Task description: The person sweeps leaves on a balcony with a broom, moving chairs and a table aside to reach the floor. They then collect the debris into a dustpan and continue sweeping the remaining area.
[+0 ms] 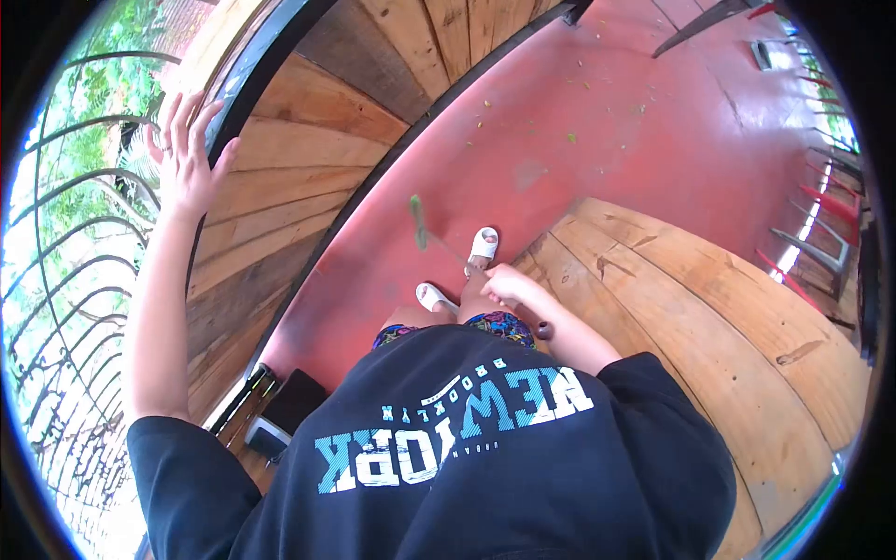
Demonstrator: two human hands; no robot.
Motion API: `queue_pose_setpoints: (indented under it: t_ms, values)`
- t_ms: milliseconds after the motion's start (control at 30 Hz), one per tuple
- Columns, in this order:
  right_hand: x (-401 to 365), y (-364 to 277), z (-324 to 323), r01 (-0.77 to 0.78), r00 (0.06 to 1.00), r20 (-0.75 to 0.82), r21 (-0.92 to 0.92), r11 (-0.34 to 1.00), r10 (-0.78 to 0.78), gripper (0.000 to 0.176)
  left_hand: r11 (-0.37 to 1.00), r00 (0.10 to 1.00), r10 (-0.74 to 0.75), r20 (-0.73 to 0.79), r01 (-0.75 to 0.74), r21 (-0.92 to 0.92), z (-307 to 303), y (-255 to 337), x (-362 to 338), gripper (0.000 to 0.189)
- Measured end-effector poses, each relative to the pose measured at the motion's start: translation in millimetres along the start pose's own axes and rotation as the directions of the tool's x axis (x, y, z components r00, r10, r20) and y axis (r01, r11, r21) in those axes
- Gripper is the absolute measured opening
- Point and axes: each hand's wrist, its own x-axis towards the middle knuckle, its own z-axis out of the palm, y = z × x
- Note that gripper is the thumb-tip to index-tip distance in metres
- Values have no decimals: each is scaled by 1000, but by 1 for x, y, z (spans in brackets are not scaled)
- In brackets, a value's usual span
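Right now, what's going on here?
A person in a dark T-shirt stands in white sandals on a red floor, between a left tabletop and a right tabletop, both wooden. The right hand has its grip closed on a thin stick whose blurred green end hangs over the floor. The left hand is open, fingers spread, at the left tabletop's black rim. I cannot tell whether it touches.
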Motion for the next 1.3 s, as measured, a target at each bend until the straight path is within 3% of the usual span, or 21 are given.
queue_pose_setpoints:
  t_ms: [100, 133, 200, 267, 300, 333, 400, 467, 500, 600, 733, 767, 867, 933, 967, 1000, 1100, 1167, 1200, 1267, 1300]
  values:
    - [46, 17, 32, 51, 995, 90, -231, 972, -31, 13, 1000, 1000, 0, -16, 0, 6, 2, -1, -3, 52]
    - [63, 33, 33, 247, 968, 115, -555, 794, -221, 14, 1000, 1000, -10, -16, 10, 6, 2, 0, -3, 51]
    - [100, 73, 14, 436, 800, 349, -897, 71, -488, 17, 1000, 1000, -24, -20, 24, 12, 1, 1, -3, 51]
    - [46, 53, -43, 46, 983, -113, -615, 787, -147, 17, 999, 999, -25, -24, 25, 33, 1, 0, -3, 51]
    - [14, 43, -71, -68, 977, -202, -591, 804, -66, 16, 999, 999, -25, -23, 26, 35, 1, 0, -4, 52]
    - [32, 87, -118, 26, 977, -108, -798, 602, -184, 16, 999, 1000, -23, -19, 24, 35, 1, 0, -4, 52]
    - [12, 95, -176, 4, 981, -32, -983, 183, -189, 13, 999, 999, -33, -16, 33, 27, 2, 0, -4, 52]
    - [11, 119, -240, -15, 994, -16, -1000, 9, -108, 14, 999, 999, -46, -4, 46, 29, 2, -1, -5, 52]
    - [-5, 108, -251, -291, 935, -350, -848, 442, -57, 17, 998, 998, -58, 2, 57, 35, 2, 0, -5, 52]
    - [-27, 87, -263, -474, 826, -563, -695, 541, 1, 16, 997, 997, -72, -10, 72, 37, 5, -5, -7, 51]
    - [-51, 31, -230, -407, 823, -567, -563, 720, 22, 14, 997, 997, -73, -23, 73, 24, 1, -2, -5, 49]
    - [-57, 17, -217, -260, 838, -545, -431, 864, -19, 18, 996, 997, -78, -16, 79, 36, 2, -2, -5, 49]
    - [-61, -37, -173, -89, 918, -396, -283, 955, -31, 10, 996, 997, -78, -12, 78, 42, 4, -3, -5, 50]
    - [-33, -50, -156, 121, 976, -120, -403, 907, -184, 11, 995, 997, -83, -6, 83, 53, 3, -1, -5, 50]
    - [-17, -59, -139, 30, 988, -140, -205, 978, -59, 12, 995, 996, -84, 0, 84, 58, 2, 0, -5, 50]
    - [12, -49, -132, 448, 884, 78, -418, 790, -460, 16, 995, 996, -84, 5, 84, 62, 2, 0, -5, 51]
    - [56, -96, -77, 218, 969, -2, -455, 863, -246, 16, 994, 996, -84, 25, 83, 67, 0, 2, -3, 51]
    - [93, -101, -53, 71, 995, -42, -346, 936, -91, 18, 995, 996, -82, 36, 79, 61, -1, 2, -2, 50]
    - [131, -88, -48, 169, 984, 15, -420, 892, -179, 17, 994, 995, -89, 33, 87, 62, -1, 2, -2, 49]
    - [121, -91, -68, 106, 990, -52, -347, 932, -132, 13, 994, 995, -92, 37, 90, 55, -1, 3, -2, 49]
    - [115, -74, -88, 129, 988, -62, -184, 974, -143, 12, 995, 996, -84, 32, 83, 52, -1, 3, -1, 48]
